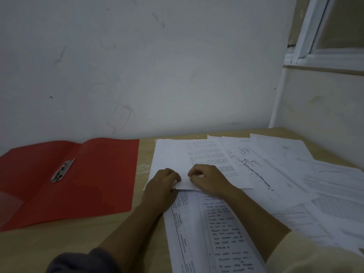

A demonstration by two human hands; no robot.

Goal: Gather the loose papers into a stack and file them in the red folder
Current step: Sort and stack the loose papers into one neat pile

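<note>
Head view: a scuffed white wall (137, 56) fills the upper half, with a window frame (315, 36) at the right. Below it runs a pale wooden table (78, 233). Loose papers (295, 184), printed with text, tables and line drawings, lie fanned and overlapping across its right half. The red folder (98, 184) lies open flat on the left, just beside them, its metal clip (63, 170) showing at the fold. The left hand (163, 182) and right hand (208, 180), fingers curled, pinch the near edge of the top sheet (173, 154).
</note>
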